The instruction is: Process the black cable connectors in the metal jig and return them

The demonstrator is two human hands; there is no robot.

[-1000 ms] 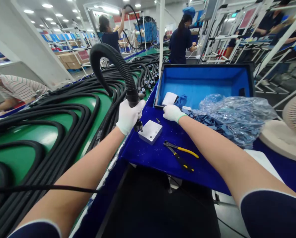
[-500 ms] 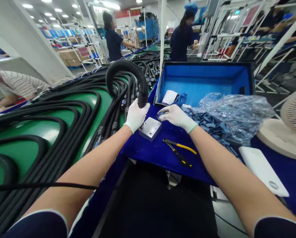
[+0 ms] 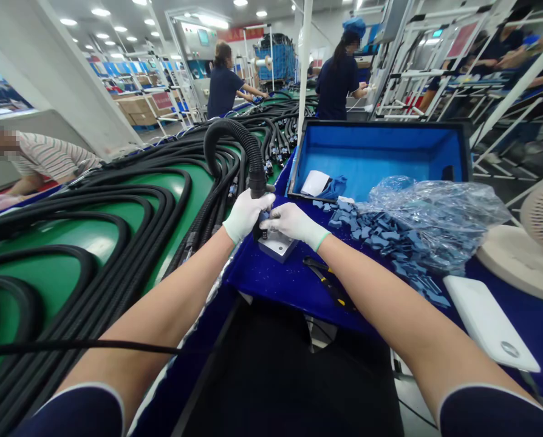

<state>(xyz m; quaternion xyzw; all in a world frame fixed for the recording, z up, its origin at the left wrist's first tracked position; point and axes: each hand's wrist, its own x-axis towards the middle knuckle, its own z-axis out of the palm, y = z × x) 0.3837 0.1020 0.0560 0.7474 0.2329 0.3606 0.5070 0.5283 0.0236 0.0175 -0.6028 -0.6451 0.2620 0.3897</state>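
Note:
My left hand point(image 3: 246, 215), in a white glove, is wrapped round the lower end of a black corrugated hose point(image 3: 235, 130) that arches up and back over the other hoses. My right hand point(image 3: 295, 223), gloved too, pinches a small blue plastic piece point(image 3: 264, 215) against the hose end; the fingers cover most of it. Directly below both hands lies a silver metal block point(image 3: 280, 249), partly hidden by the hose end and fingers. Pliers with yellow-and-black handles point(image 3: 328, 284) lie on the blue table cover, partly behind my right forearm.
Many black hoses point(image 3: 116, 224) cover the green table at left. Loose blue plastic pieces point(image 3: 381, 233) spill from a clear bag point(image 3: 440, 212) before a blue bin point(image 3: 381, 149). A white power bank point(image 3: 490, 321) and a fan point(image 3: 522, 261) stand right. Several people work nearby.
My right hand has moved left, from beside the metal block to the hose end in my left hand. My right forearm now covers part of the pliers. The view has shifted slightly.

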